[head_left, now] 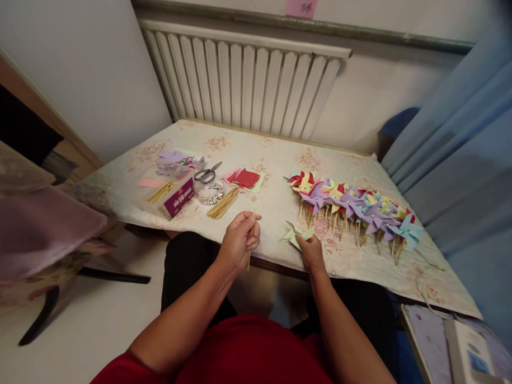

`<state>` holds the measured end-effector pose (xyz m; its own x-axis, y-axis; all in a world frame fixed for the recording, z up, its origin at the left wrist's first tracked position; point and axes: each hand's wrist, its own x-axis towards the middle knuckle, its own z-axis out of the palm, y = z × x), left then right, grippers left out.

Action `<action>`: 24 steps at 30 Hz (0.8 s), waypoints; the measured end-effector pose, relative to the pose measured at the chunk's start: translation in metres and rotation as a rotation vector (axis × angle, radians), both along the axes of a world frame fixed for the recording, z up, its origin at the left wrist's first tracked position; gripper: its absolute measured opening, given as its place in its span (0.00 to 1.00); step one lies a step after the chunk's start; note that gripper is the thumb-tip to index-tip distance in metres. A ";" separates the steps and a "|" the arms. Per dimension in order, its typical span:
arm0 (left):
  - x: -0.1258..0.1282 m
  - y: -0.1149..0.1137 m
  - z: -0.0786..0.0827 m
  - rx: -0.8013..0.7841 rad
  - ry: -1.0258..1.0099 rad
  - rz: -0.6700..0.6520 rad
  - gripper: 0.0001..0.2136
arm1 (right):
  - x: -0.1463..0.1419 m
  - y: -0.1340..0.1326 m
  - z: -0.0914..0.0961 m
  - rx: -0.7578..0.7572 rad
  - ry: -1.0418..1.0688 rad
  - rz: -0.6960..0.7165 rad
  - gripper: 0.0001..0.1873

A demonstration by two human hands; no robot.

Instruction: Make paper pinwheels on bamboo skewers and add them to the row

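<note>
My left hand (242, 237) is closed around a thin wooden stick (249, 259), which points up and down near the table's front edge. To its right, my right hand (312, 253) pinches a pale green paper pinwheel (296, 234) by its lower side. The stick and the pinwheel are apart. Beyond my left hand lie a bundle of sticks (223, 204), a round clear dish of small shiny pieces (210, 192) and a pile of coloured paper (244, 180). Many pinwheels on sticks (353, 205) lie in a row to the right.
On the left of the flowered table (275, 157) stand a purple-fronted box (178, 200) with sticks, a clear container (177, 163) with coloured paper, and scissors (207, 173). A radiator (243, 75) is behind, a blue curtain (481, 161) at right. A white device (469, 352) sits lower right.
</note>
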<state>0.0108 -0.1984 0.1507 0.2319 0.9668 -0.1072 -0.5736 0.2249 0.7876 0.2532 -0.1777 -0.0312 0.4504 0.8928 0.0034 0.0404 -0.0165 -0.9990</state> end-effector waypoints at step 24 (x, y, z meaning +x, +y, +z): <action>-0.002 -0.008 0.008 0.021 0.042 -0.025 0.11 | -0.003 -0.002 0.009 -0.063 -0.019 -0.031 0.18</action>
